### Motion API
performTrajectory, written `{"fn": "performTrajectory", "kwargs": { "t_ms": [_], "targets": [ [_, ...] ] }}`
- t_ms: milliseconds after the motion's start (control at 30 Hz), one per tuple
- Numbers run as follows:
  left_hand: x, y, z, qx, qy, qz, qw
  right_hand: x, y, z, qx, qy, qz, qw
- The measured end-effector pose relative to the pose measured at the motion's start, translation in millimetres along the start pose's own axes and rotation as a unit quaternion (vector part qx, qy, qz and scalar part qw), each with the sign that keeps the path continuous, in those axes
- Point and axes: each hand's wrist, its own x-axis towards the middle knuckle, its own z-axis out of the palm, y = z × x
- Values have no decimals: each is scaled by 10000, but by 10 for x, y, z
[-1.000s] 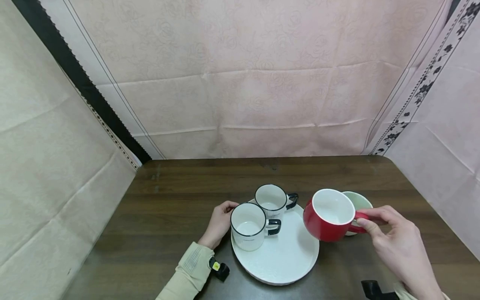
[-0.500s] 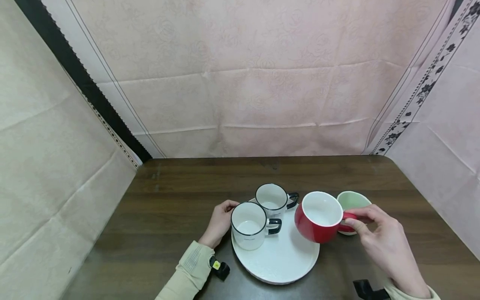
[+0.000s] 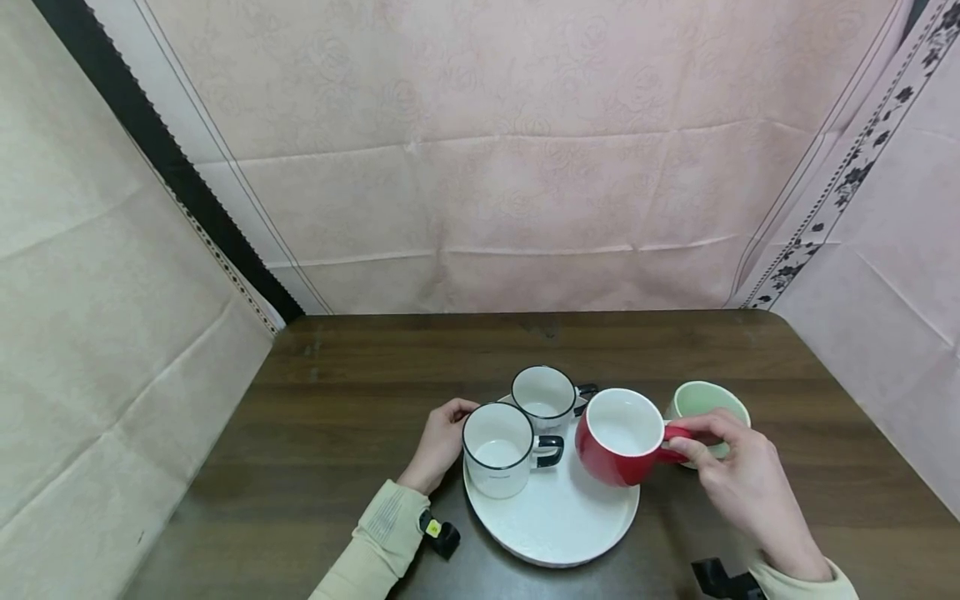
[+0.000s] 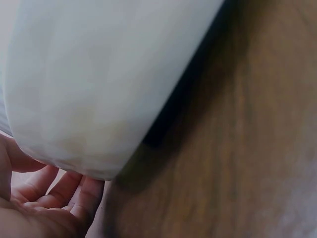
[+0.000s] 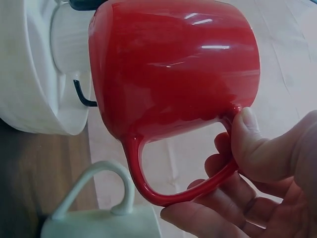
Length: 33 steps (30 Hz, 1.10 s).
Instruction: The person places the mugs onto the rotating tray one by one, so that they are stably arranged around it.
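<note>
In the head view my right hand (image 3: 738,475) grips the handle of a red mug (image 3: 611,461) with a white inside, held upright over the right part of a round white tray (image 3: 558,529). The right wrist view has thumb and fingers around the handle, the mug's red side (image 5: 173,69) large in front. My left hand (image 3: 437,446) holds the tray's left edge; seen from the left wrist, its fingers (image 4: 62,191) meet the rim. Two white mugs with black rims and black handles are on the tray, one in front (image 3: 497,479), one behind (image 3: 542,393).
A pale green mug (image 3: 705,402) stands on the brown wooden table (image 3: 360,367), right of the tray and partly behind my right hand. Pale cloth walls (image 3: 525,192) enclose the table at the back and both sides.
My right hand has carried the red mug leftward and slightly lower, from the tray's right edge to over the tray. More of the green mug shows now. The left hand stays put.
</note>
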Motion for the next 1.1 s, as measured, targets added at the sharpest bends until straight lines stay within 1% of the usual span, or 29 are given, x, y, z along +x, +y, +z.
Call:
{"fn": "performTrajectory", "kwargs": {
  "t_ms": [167, 367, 567, 767, 1100],
  "targets": [
    [-3, 1, -1, -26, -10, 21, 10000, 9, 10, 45, 4, -97, 12, 10000],
    [0, 13, 1, -13, 5, 4, 10000, 24, 8, 77, 80, -118, 77, 9999],
    [-5, 26, -5, -26, 15, -16, 10000, 25, 25, 147, 235, -155, -41, 9996],
    [-5, 19, -7, -55, 2, -18, 10000, 39, 33, 195, 172, -269, -79, 9995],
    [2, 8, -2, -77, -19, 18, 10000, 62, 37, 243, 35, -432, 75, 9990]
  ]
}}
